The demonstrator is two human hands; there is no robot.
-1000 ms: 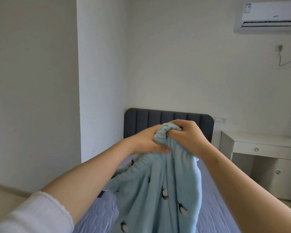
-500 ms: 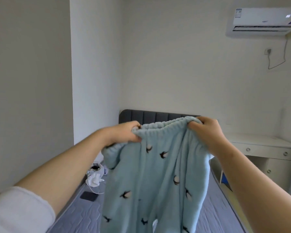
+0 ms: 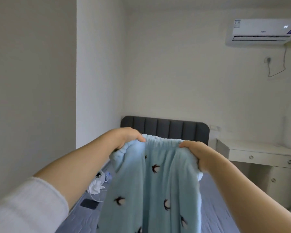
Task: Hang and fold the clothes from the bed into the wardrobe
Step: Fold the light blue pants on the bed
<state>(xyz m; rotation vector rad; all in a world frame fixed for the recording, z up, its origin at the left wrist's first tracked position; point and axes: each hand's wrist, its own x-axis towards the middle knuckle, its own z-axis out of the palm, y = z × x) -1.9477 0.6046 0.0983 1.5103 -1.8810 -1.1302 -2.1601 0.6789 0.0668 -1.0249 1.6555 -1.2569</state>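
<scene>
The task is being judged unfinished for this garment: the pale blue fleecy trousers with dark bird motifs (image 3: 151, 182) are being held up in the air above the grey-blue quilted bed (image 3: 214, 202), not yet folded or hung, and no wardrobe is being shown. The gathered waistband (image 3: 161, 140) is being gripped at its two ends by the left hand (image 3: 126, 137) and the right hand (image 3: 197, 153), the fingers (image 3: 136, 137) of both being curled tight round the cloth.

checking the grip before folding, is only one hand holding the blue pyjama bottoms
No, the left hand and the right hand both grip the top edge of the blue pyjama bottoms, one at each end.
</scene>
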